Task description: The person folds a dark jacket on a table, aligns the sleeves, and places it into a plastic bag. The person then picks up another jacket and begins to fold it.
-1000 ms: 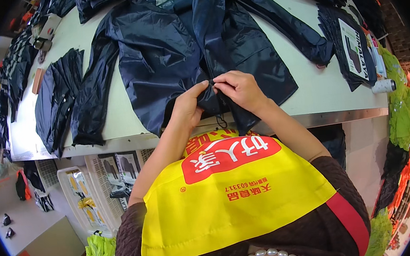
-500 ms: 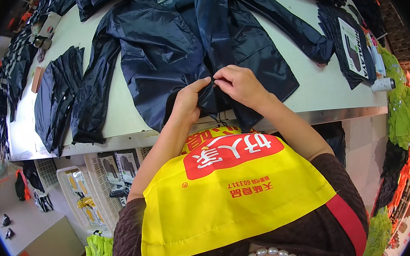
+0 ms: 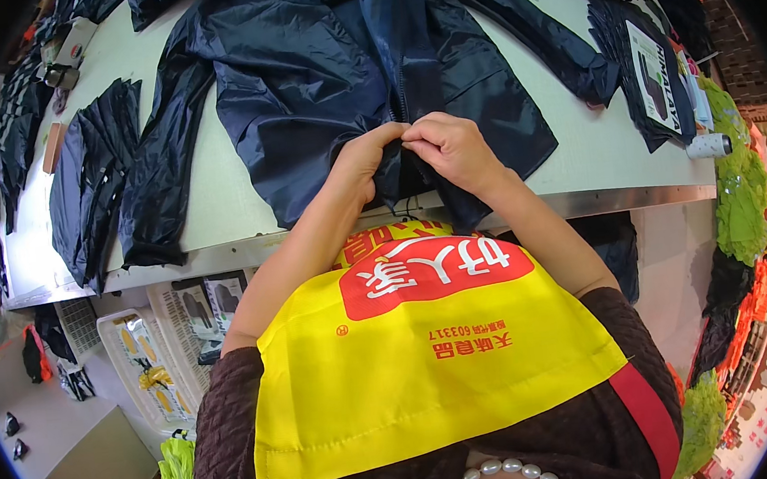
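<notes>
Brought closer together, left hand (image 3: 363, 160) and right hand (image 3: 455, 145) are pinched on the jacket (image 3: 295, 91), whose zip (image 3: 401, 92) could be jammed by skewed pulling.

I see the jacket (image 3: 295, 91) on the table (image 3: 606, 151), left hand (image 3: 365, 163) and right hand (image 3: 456, 151) together at its front. A garment bundle (image 3: 95, 170) lies left of it; a packet stack (image 3: 655, 84) lies right, a spool (image 3: 709, 145) just before that. A basket (image 3: 170, 326) stands lower, at left.
</notes>
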Demonstrator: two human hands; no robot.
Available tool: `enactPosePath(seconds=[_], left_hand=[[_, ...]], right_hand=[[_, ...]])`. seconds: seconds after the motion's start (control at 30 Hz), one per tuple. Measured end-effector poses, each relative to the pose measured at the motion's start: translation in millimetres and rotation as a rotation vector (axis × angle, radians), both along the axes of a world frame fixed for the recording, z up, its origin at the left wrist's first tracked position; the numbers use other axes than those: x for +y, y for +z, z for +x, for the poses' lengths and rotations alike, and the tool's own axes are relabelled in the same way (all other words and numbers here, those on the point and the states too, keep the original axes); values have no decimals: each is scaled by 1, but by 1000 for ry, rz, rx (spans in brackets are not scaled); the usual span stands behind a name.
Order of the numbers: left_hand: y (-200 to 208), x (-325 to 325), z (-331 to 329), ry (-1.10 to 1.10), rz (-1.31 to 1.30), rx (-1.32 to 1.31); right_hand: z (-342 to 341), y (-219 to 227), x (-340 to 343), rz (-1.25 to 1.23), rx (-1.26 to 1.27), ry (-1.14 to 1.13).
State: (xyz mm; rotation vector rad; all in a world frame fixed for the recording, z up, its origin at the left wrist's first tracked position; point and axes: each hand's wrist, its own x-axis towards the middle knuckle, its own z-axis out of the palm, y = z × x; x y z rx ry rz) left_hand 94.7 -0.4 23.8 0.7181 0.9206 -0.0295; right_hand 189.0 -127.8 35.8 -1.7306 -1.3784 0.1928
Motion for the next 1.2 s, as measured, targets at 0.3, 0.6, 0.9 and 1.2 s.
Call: enactPosePath(seconds=[0.3,0.6,0.9,1.2], left_hand=[[10,4,18,259,6,-117],[-6,18,34,147,64,-286],[33,9,44,121,-25,-446],[44,18,44,289,133,-462]], right_hand=[[-17,10,-15,-60,-309,27],[-59,62,-49,-394,987,81],[-67,-56,2,383,910,-236],[-17,-24,-16,175,1218,-516]])
